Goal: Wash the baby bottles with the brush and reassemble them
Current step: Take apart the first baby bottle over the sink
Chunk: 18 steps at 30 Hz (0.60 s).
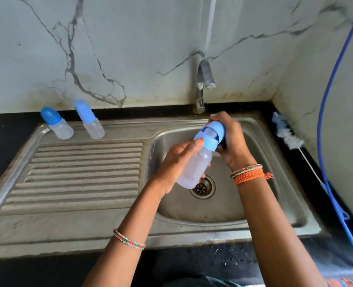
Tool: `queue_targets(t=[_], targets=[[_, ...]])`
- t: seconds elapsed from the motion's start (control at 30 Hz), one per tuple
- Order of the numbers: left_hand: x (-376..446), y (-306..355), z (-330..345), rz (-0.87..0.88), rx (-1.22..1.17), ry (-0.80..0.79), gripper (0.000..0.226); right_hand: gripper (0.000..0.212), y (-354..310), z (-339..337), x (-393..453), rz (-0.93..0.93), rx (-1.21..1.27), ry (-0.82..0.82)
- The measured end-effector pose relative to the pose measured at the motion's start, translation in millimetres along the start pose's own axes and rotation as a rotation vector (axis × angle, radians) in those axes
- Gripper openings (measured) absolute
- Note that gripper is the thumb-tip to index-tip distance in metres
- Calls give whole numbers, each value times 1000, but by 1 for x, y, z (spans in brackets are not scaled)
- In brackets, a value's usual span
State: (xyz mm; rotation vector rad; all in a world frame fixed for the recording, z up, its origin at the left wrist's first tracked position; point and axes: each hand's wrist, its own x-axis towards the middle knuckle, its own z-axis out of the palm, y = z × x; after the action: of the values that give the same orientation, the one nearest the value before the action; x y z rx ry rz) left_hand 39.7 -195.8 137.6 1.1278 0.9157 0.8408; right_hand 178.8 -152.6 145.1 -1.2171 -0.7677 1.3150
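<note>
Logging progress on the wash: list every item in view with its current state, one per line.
Held bottle: tilted over the basin, cap on.
Left hand: grips the bottle body.
Right hand: grips the cap.
Two bottles: capped, standing on the drainboard.
Brush: lying on the counter, unused.
Tap: no water running.

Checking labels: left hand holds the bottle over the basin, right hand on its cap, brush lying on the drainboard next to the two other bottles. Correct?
Not quite. The brush lies on the black counter right of the sink, not on the drainboard. Head view shows it. The rest stands: left hand holds the bottle over the basin, right hand on its cap, two other bottles on the drainboard.
</note>
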Motion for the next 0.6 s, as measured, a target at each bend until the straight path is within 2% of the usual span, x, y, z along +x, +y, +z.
queue_targets(t=[0.1,0.17,0.27,0.33,0.4,0.43,0.53,0.6], targets=[[3,1,5,28,1,-10,30,22,-3,-6,2,10,42,-46],[6,-1,-3,-42,-2,-64,35,22,-2,-10,1,44,10,-75],[10,-10,-20,-181,-24,-104,47,18,4,-12,1,14,109,39],[13,-17,-29,-239,-72,-18,51,22,8,-17,6,0,378,146],[18,-26,-40,-262,-139,156,47,27,14,-27,14,8,562,136],[20,-30,-45,-275,-184,233,46,27,20,-32,17,32,576,105],[29,-48,-59,-283,-179,332,55,24,65,-48,29,173,393,87],[35,-63,-64,-287,-92,330,56,25,101,-60,37,246,72,114]])
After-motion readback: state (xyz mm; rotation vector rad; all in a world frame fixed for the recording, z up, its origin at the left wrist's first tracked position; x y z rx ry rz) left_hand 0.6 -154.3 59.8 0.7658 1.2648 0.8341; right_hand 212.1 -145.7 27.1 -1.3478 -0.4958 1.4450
